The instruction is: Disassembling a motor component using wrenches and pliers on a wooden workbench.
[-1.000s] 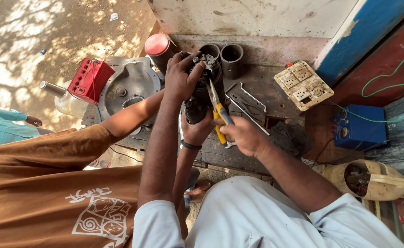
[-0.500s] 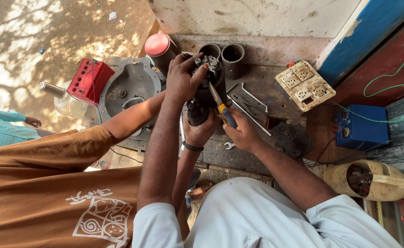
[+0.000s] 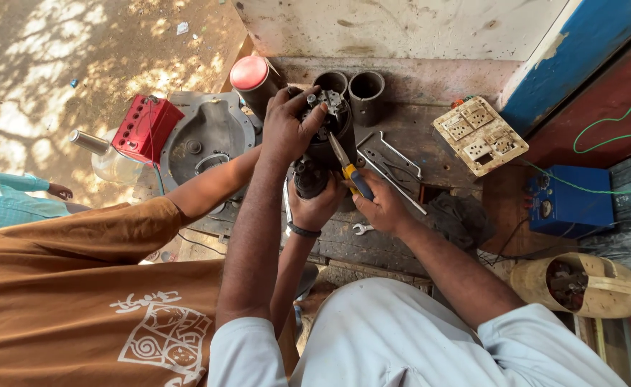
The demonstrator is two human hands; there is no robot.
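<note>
A dark, greasy motor part [image 3: 324, 150] stands upright on the wooden bench [image 3: 408, 247]. My left hand [image 3: 287, 129] grips its top from the left. My right hand [image 3: 381, 204] holds pliers [image 3: 349, 170] with yellow and blue handles, their jaws touching the fittings on top of the part. A co-worker in a brown shirt reaches in from the left. That person's hand [image 3: 317, 208], with a dark wristband, holds the part's lower end.
Behind the part stand a red-capped can [image 3: 249, 74] and two dark cylinders [image 3: 366, 93]. A round metal housing [image 3: 211, 136] and a red box [image 3: 147, 127] lie left. Steel wrenches [image 3: 395, 163], a cream switchboard [image 3: 479, 135] and a blue box [image 3: 570, 204] lie right.
My right hand has swung the pliers up and leftward, from beside the part to its top. My left hand and the co-worker's hand keep their hold.
</note>
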